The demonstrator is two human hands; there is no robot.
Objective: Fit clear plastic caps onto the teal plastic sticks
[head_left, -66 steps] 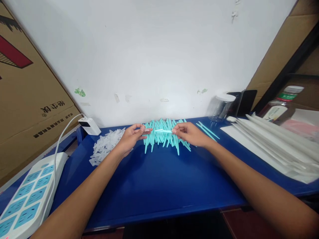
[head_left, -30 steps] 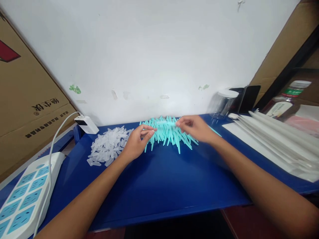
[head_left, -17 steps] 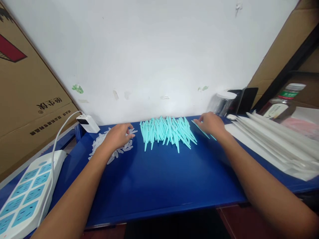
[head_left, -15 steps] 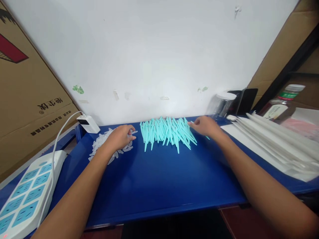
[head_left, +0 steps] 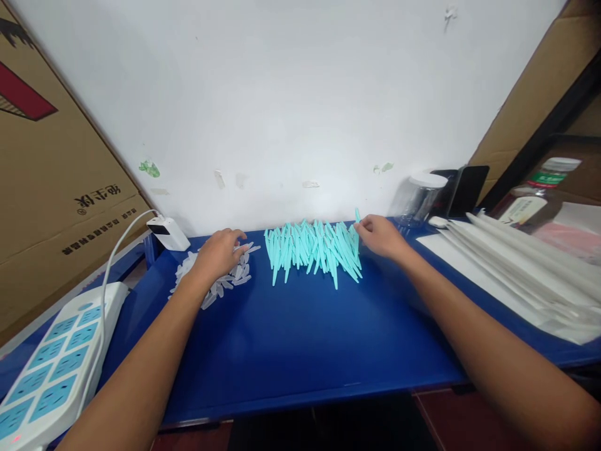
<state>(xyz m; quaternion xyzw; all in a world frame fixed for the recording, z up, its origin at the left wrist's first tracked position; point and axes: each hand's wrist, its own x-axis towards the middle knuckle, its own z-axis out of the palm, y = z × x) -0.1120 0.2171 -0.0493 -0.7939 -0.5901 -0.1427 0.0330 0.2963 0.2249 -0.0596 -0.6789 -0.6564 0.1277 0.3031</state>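
- Since half a second ago the right hand [head_left: 382, 237] has drawn in from the loose sticks on the right to the right edge of the pile of teal sticks [head_left: 310, 250], and it now has one teal stick [head_left: 357, 215] raised with its tip pointing up
- That stick is pinched between thumb and fingertips, just above the far right corner of the pile, which lies at the back middle of the blue table [head_left: 300, 338]
- The left hand [head_left: 216, 252] has stayed on the heap of clear caps [head_left: 230, 279], left of the pile, with its fingers curled down over them; I cannot tell whether it grips one
- A jar [head_left: 416, 202] stands just behind the right hand, white paper sleeves [head_left: 516, 269] lie stacked further right, and a power strip [head_left: 47, 369] sits at the near left edge
- Risk, as I judge it: the stick is thin and held only near one end, so a light pinch could let it swing or drop back among the others
- The right wrist is close over the pile's edge, so a careless sweep could scatter the neat row
- The caps are small, loose and see-through, so the left fingers could easily come away with two, or none
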